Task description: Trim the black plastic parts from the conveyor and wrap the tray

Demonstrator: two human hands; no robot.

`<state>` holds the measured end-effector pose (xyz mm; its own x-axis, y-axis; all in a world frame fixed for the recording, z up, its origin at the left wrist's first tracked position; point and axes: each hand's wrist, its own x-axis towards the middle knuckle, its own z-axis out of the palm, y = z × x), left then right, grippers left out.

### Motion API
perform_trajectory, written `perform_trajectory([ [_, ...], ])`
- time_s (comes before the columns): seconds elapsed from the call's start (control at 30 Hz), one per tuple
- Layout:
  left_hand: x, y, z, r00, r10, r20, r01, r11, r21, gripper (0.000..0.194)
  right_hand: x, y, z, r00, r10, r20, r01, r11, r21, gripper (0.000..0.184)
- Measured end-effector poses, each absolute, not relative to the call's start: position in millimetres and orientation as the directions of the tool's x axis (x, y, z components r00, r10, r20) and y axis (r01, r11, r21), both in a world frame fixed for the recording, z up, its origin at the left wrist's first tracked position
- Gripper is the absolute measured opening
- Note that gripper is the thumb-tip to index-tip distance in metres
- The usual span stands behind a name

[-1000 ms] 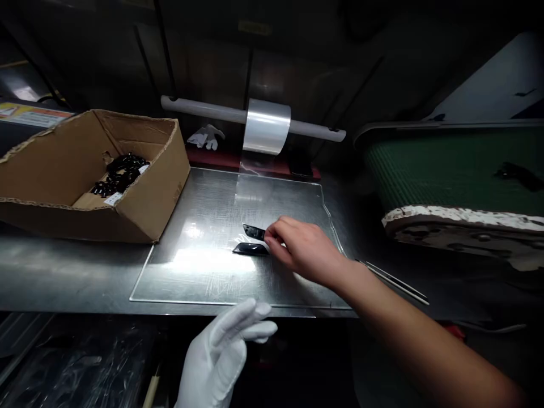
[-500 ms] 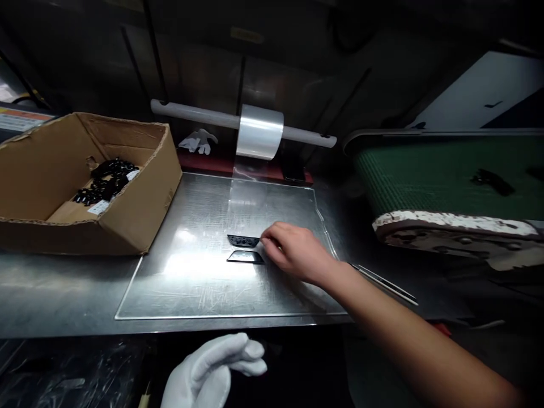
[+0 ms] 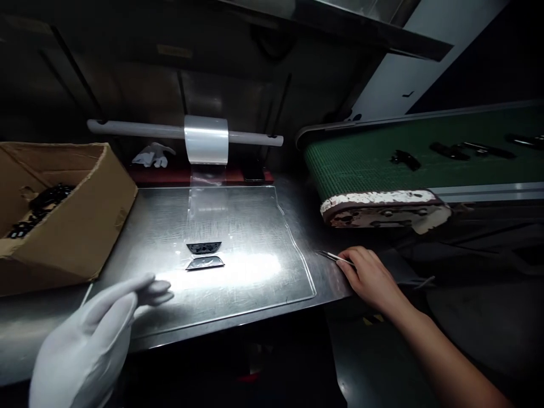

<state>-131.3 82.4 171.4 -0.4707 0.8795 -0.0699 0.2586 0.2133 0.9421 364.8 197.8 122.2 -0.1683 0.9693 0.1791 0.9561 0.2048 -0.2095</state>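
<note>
Two small black flat parts (image 3: 204,247) (image 3: 205,263) lie side by side on a clear plastic sheet (image 3: 255,283) that covers the steel table. A strip of clear film runs down to them from a roll (image 3: 206,139) on a white bar. My left hand (image 3: 91,340), in a white glove, hovers over the table's front left with its fingers loosely stretched and nothing in it. My bare right hand (image 3: 369,276) rests at the table's right edge, its fingertips on thin metal tweezers (image 3: 335,257).
A cardboard box (image 3: 63,221) with black parts (image 3: 36,207) stands at the left. A green conveyor belt (image 3: 425,158) at the right carries several black parts (image 3: 406,159). A white glove (image 3: 153,154) lies behind the roll bar.
My right hand left the two black parts and moved right to the tweezers. The upper part now lies flat. My view swung right, and my left hand rose at the left.
</note>
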Motion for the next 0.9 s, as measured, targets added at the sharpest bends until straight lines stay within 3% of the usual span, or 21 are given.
perform_trajectory([
  [0.07, -134, 106, 182, -0.452, 0.891, -0.037, 0.420, 0.249, 0.873, 0.041, 352, 200, 129, -0.155, 0.966, 0.206, 0.946, 0.206, -0.252, 0.030],
  [0.13, -137, 130, 185, -0.307, 0.950, 0.055, 0.649, 0.166, 0.743, 0.044, 322, 206, 142, -0.204, 0.950, 0.237, 0.907, 0.275, -0.320, 0.030],
  [0.23, -143, 159, 178, -0.030, 0.990, 0.138, 0.846, -0.048, 0.531, 0.044, 247, 217, 165, -0.482, 0.850, 0.214, 0.758, 0.526, -0.385, 0.026],
  [0.3, -144, 170, 169, 0.043, 0.989, 0.140, 0.874, -0.105, 0.475, 0.037, 190, 223, 176, -0.655, 0.740, 0.153, 0.671, 0.663, -0.333, 0.028],
  [0.5, -147, 178, 145, 0.058, 0.987, 0.147, 0.875, -0.121, 0.469, 0.029, 87, 240, 181, -0.800, 0.597, 0.060, 0.577, 0.792, -0.200, 0.031],
  [0.9, -149, 179, 142, 0.087, 0.992, 0.096, 0.886, -0.121, 0.448, 0.018, 75, 251, 178, -0.838, 0.546, -0.009, 0.540, 0.826, -0.161, 0.031],
])
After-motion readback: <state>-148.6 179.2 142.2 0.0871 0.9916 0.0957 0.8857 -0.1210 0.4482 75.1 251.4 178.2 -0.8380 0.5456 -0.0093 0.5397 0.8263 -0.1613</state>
